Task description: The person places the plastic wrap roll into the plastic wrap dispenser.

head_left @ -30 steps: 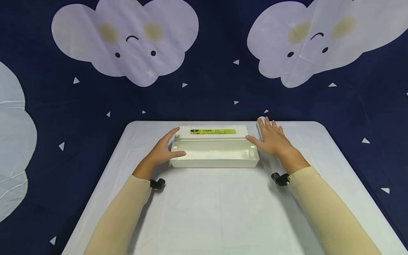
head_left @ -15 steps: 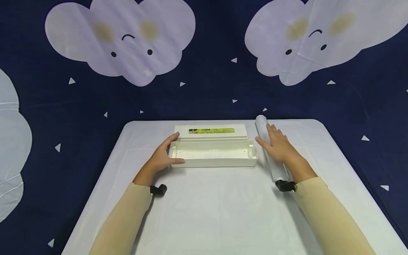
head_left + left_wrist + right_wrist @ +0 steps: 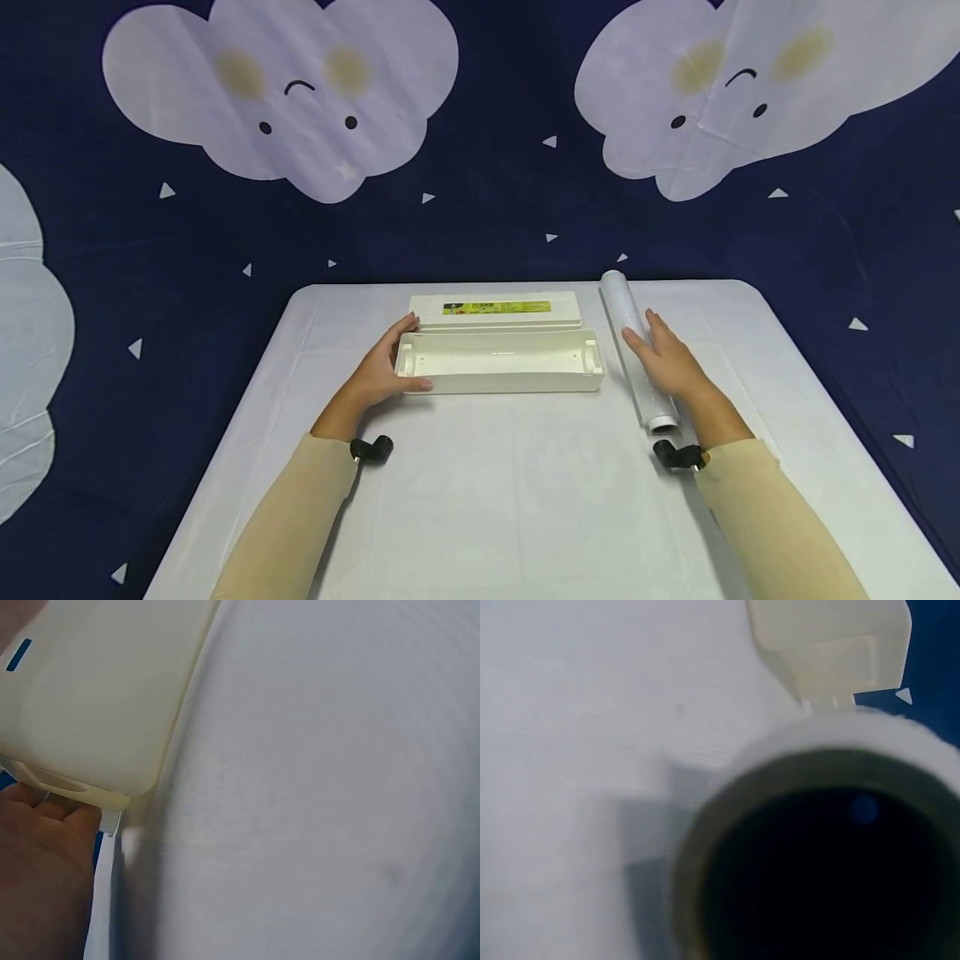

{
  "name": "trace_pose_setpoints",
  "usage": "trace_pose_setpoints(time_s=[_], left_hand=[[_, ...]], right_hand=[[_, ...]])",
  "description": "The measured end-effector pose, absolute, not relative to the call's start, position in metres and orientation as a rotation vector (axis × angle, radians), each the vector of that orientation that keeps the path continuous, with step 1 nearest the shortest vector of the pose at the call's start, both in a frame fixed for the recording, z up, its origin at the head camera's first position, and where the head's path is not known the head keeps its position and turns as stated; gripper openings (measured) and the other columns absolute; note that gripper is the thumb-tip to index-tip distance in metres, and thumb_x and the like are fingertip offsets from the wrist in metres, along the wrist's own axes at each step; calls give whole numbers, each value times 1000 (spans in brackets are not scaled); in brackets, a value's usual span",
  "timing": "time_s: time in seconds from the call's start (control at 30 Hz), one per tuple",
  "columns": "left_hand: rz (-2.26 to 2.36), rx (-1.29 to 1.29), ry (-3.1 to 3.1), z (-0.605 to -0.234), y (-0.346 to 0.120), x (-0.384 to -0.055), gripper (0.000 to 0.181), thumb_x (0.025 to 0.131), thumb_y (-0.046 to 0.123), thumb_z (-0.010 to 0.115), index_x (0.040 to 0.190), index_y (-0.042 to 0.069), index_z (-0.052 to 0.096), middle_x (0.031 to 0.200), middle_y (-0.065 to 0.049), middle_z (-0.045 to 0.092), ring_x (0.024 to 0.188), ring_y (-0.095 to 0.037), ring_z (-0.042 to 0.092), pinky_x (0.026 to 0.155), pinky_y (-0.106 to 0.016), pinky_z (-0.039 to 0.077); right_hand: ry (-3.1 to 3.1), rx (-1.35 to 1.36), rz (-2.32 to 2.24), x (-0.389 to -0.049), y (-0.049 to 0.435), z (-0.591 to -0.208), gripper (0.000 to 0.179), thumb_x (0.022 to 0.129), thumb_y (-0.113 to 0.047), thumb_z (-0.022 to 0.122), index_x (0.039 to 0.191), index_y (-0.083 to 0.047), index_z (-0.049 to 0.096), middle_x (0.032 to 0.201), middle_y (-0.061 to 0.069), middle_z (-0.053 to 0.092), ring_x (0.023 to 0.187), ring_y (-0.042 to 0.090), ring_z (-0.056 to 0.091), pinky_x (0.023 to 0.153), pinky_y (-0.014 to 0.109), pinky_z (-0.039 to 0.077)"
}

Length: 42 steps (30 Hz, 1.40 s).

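A long white plastic box (image 3: 501, 382) lies at the far middle of the table, its hollow inside showing. My left hand (image 3: 378, 369) grips the left end, thumb along the front wall and index finger at the back corner. In the left wrist view the fingers bend against the box end (image 3: 90, 712). To the right lies a roll of cling film (image 3: 618, 300), slanting toward me. My right hand (image 3: 673, 363) holds it, thumb over the top and index finger along the right side; the other fingers are hidden. The right wrist view shows the roll's end (image 3: 840, 769) close up, its core dark.
Behind the box lies its flat lid (image 3: 498, 320), bearing a yellow-green label; whether they are joined is unclear. A white cloth covers the table (image 3: 517, 492). A dark blue curtain with clouds (image 3: 495, 167) hangs behind the far edge.
My right hand has come back toward me along the roll, its fingers no longer spread, uncovering the roll's near end. My left hand has closed onto the box end. Box and roll look unmoved.
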<state>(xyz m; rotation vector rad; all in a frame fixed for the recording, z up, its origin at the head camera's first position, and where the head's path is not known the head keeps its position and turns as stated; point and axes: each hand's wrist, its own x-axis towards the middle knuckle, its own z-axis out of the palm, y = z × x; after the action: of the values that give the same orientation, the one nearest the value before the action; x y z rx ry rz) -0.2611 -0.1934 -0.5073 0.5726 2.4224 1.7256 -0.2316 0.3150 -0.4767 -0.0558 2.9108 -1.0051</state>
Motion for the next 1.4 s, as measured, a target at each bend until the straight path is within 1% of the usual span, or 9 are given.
trace_pose_setpoints(time_s=[0.17,0.23,0.4,0.57,0.73,0.83,1.0,1.17,1.4], left_hand=[[1757,541,2377,-512,-195,-262,132,66,-1,100,169,12,18,168,-11,30,150,-35,33,121,-53,25],[1772,540,2363,-513,-195,-262,133,66,-2,100,169,13,18,168,-9,30,149,-33,34,121,-51,26],[1783,545,2358,-516,-196,-263,131,66,3,102,169,16,21,167,-4,33,150,-28,33,121,-48,26],[1773,536,2371,-517,-195,-263,132,65,7,103,169,15,22,167,-3,33,151,-29,32,122,-50,25],[1765,518,2386,-517,-194,-263,131,65,9,103,169,17,24,167,-1,33,150,-27,34,122,-50,25],[1772,520,2382,-515,-194,-261,131,65,7,103,169,16,24,167,-2,34,150,-27,34,122,-50,25],[1782,522,2380,-515,-193,-260,130,66,5,102,169,15,23,167,-3,34,151,-28,32,122,-50,23],[1788,525,2383,-517,-194,-260,129,67,6,102,169,15,23,167,-4,34,151,-28,32,122,-49,23],[1784,513,2379,-517,-193,-260,129,68,5,101,169,17,22,167,-7,33,151,-30,33,123,-49,24]], right_hand=[[2883,20,-1079,-231,315,-485,98,106,-70,36,168,-1,3,168,34,11,150,57,15,117,72,16],[2882,44,-1101,-231,315,-488,101,104,-71,41,168,-2,4,166,35,15,149,59,19,116,72,19],[2900,65,-1116,-231,314,-493,110,99,-69,58,168,0,6,164,36,21,145,59,29,113,71,28],[2905,76,-1104,-229,314,-497,113,96,-67,65,168,-1,6,164,37,22,142,59,33,111,70,33],[2915,69,-1119,-230,315,-498,113,95,-64,68,167,0,8,163,37,23,142,59,34,112,69,32],[2902,57,-1157,-231,316,-499,112,96,-62,69,167,1,9,163,36,24,143,57,34,113,68,31],[2874,21,-1240,-232,317,-500,105,99,-53,70,166,3,11,163,35,26,145,55,32,116,65,29],[2840,43,-1270,-232,317,-499,97,103,-46,68,166,3,14,165,34,23,148,55,27,117,66,25],[2809,36,-1326,-232,318,-497,95,102,-35,73,166,4,15,165,33,22,148,54,27,118,65,25]])
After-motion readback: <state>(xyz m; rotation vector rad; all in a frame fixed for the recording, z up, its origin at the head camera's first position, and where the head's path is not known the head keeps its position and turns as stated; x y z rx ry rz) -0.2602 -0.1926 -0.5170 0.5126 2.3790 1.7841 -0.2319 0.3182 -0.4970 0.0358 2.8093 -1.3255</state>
